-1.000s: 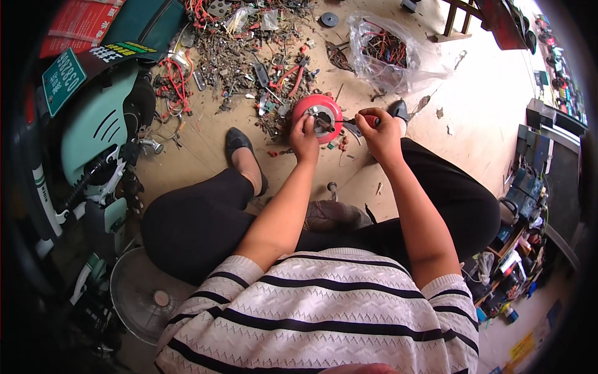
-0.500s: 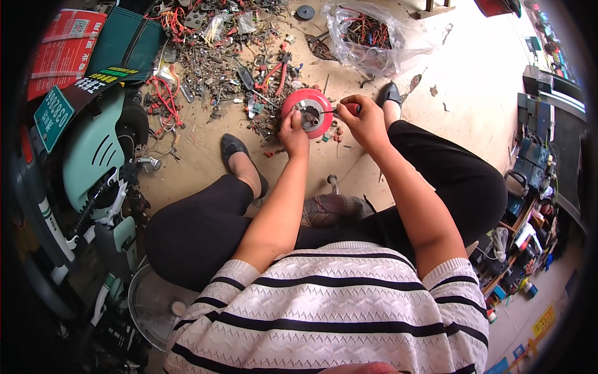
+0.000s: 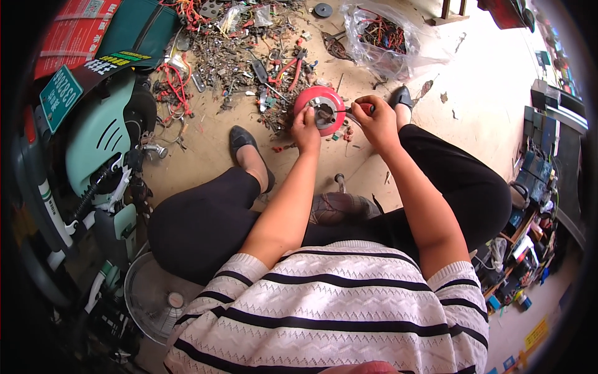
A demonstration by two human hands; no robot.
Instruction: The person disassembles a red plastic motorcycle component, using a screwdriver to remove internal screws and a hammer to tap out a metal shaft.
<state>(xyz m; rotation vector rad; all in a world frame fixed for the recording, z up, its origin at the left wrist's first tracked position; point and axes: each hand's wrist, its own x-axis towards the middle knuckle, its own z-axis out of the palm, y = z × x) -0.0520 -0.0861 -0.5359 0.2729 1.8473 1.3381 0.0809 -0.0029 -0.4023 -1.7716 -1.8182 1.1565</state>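
Observation:
A red round object with a pale ring and an open middle [image 3: 337, 98] rests on the floor among small scrap parts, between my feet. At its left side, my left hand [image 3: 306, 129] pinches a small pale part over the ring; its details are too small to make out. My right hand [image 3: 376, 122], on the right side, is closed around a screwdriver [image 3: 367, 108] with a red and black handle. The thin dark shaft points left, across the ring toward my left fingertips.
Beyond the red object spreads a heap of scrap parts [image 3: 230, 62], with red-handled pliers [image 3: 298, 68] on it. A clear plastic bag [image 3: 374, 56] of wires sits far right of that. A green scooter [image 3: 99, 137] stands left, a fan [image 3: 159, 305] near left, cluttered shelves [image 3: 529, 218] right.
The whole view has shifted slightly, so the scene sits further right. Both hands keep about the same hold at the red object, with the screwdriver still pointing left.

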